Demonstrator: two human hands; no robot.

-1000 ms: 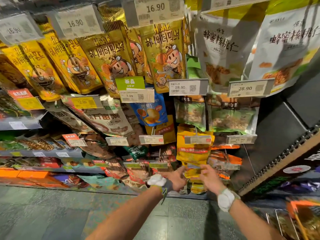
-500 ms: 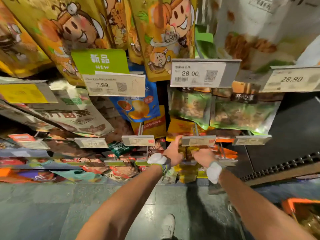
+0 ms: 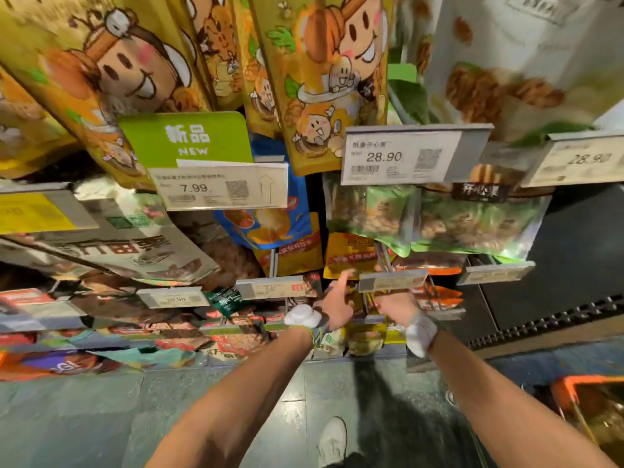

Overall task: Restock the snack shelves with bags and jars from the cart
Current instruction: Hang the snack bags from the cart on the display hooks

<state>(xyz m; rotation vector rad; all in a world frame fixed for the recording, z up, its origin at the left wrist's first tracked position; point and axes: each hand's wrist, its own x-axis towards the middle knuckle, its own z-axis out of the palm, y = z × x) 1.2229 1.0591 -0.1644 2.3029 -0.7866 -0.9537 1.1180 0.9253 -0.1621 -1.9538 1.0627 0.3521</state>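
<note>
My left hand [image 3: 337, 304] reaches up to a yellow snack bag [image 3: 354, 253] on the peg row below the green nut bags. One digit points up against the bag's lower edge while the other fingers curl round yellow packaging between my two hands. My right hand [image 3: 396, 304] is just to the right, under a grey price tag [image 3: 391, 281] on the peg's end that hides its fingers. Both wrists wear white bands. The orange cart basket [image 3: 574, 388] with bags in it sits at the lower right corner.
Hanging snack bags fill the rack: big yellow cartoon bags [image 3: 320, 79] overhead, green nut bags [image 3: 472, 224], a blue bag [image 3: 270, 224]. Price tags stick out at 7.99 [image 3: 223, 187] and 28.90 [image 3: 401, 157]. Grey floor tiles [image 3: 84, 417] and my white shoe [image 3: 332, 440] lie below.
My head has come much closer to the rack. Both hands have risen from the lower pegs with the yellow bag to the peg under the green nut bags.
</note>
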